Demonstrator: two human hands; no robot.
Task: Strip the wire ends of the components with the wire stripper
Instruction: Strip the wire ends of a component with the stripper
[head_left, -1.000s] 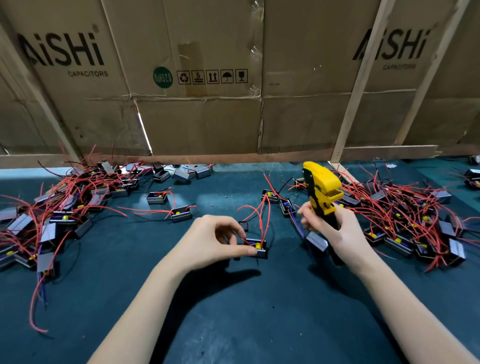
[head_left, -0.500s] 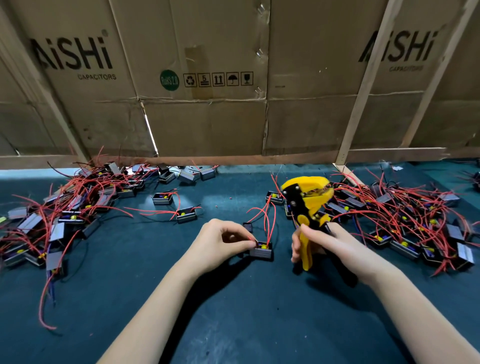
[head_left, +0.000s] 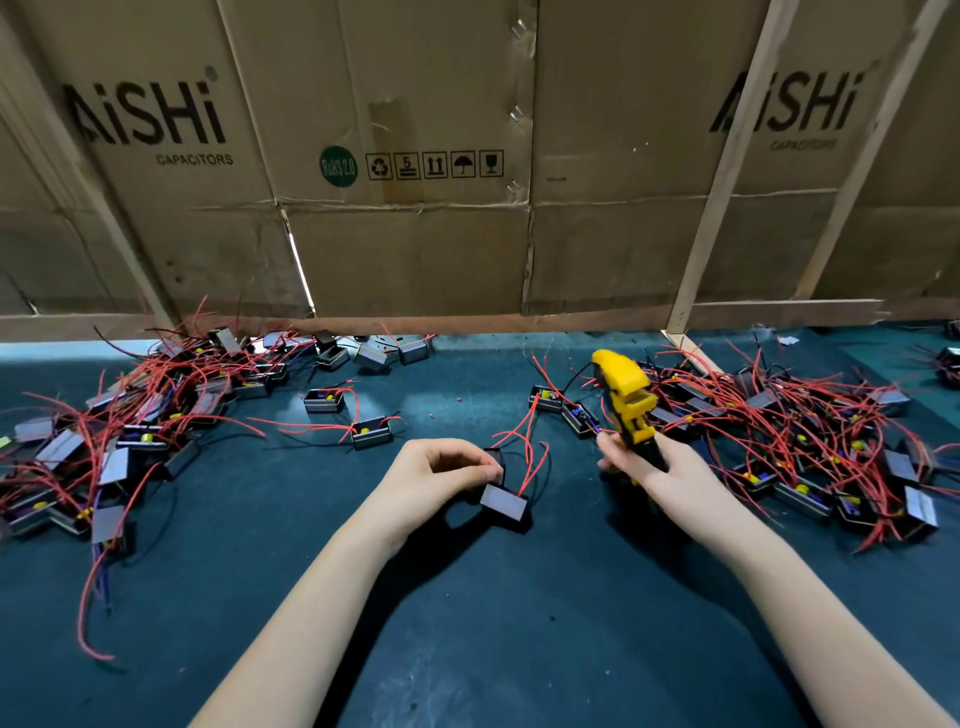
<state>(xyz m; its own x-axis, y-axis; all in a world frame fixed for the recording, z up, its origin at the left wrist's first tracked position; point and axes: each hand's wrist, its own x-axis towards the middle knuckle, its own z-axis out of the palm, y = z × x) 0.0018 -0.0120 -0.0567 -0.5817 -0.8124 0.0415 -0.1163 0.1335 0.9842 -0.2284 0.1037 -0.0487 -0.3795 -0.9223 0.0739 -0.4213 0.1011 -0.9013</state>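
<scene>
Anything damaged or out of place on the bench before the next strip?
Nothing damaged that I can see. One oddity: the component pinched in the left hand is tipped on edge, wires up. The right hand grips the wire stripper. Tiny red scraps dot the mat.

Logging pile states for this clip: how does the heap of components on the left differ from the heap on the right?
The left heap reaches back to the cardboard wall; the right heap begins at the wooden slat's foot. Loose components trail from the left heap toward the middle; the right heap lies directly behind the right hand gripping the yellow wire stripper. Both are small black boxes tangled in red wires on the dark mat.
</scene>
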